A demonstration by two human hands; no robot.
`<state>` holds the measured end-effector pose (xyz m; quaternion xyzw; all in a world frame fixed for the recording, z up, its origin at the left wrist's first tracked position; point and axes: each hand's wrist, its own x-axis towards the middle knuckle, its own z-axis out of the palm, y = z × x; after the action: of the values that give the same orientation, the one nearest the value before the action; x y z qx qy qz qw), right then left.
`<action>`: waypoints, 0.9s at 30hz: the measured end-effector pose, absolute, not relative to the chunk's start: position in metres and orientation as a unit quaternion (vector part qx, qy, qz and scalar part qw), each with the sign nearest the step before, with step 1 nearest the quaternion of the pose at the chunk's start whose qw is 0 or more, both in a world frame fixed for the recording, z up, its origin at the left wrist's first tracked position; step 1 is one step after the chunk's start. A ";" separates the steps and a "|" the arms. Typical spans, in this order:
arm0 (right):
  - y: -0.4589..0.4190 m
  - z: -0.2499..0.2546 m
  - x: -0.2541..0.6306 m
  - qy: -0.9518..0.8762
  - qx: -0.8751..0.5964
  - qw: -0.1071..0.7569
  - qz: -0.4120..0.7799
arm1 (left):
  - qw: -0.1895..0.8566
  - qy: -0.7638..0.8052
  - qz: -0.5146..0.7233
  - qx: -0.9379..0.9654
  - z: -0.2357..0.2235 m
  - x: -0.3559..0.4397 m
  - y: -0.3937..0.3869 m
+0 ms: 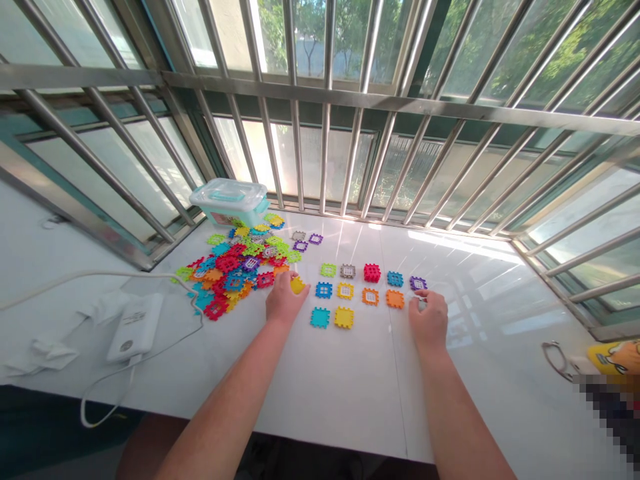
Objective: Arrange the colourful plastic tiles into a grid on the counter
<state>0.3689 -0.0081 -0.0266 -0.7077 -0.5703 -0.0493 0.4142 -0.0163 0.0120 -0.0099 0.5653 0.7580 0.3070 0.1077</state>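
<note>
My left hand (286, 301) pinches a yellow interlocking tile (298, 285) at the right edge of a mixed pile of coloured tiles (234, 263). My right hand (429, 321) is closed on a grey tile (423, 303), mostly hidden by the fingers, just below a purple tile (419, 284). Between my hands, tiles lie in rows: a green tile (328, 270), a grey windowed tile (348, 271), a red stack or cube (372, 273), a blue tile (324, 290), an orange tile (395, 299). Nearest me are a teal tile (320, 317) and a yellow square (344, 317).
A lidded clear-and-mint box (230, 200) stands behind the pile. A few loose purple tiles (315, 239) lie near the window bars (327, 153). At left, a white power bank (135, 328) with cables and crumpled tissue (43, 355) lies on the white tabletop (340, 380).
</note>
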 end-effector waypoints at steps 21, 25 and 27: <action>0.056 0.032 0.095 -0.778 -0.529 0.243 0.234 | 0.128 0.726 0.373 0.563 -0.012 -0.017 0.012; 0.049 0.038 0.119 -0.748 -0.543 0.303 0.232 | 0.107 0.715 0.382 0.576 -0.011 -0.017 0.009; 0.041 0.043 0.146 -0.714 -0.559 0.349 0.236 | 0.109 0.720 0.363 0.582 -0.010 -0.018 0.008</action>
<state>0.1462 0.0412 0.0427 -0.5589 -0.7144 0.2358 0.3488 -0.0176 0.0079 -0.0095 0.5816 0.7200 0.3626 0.1090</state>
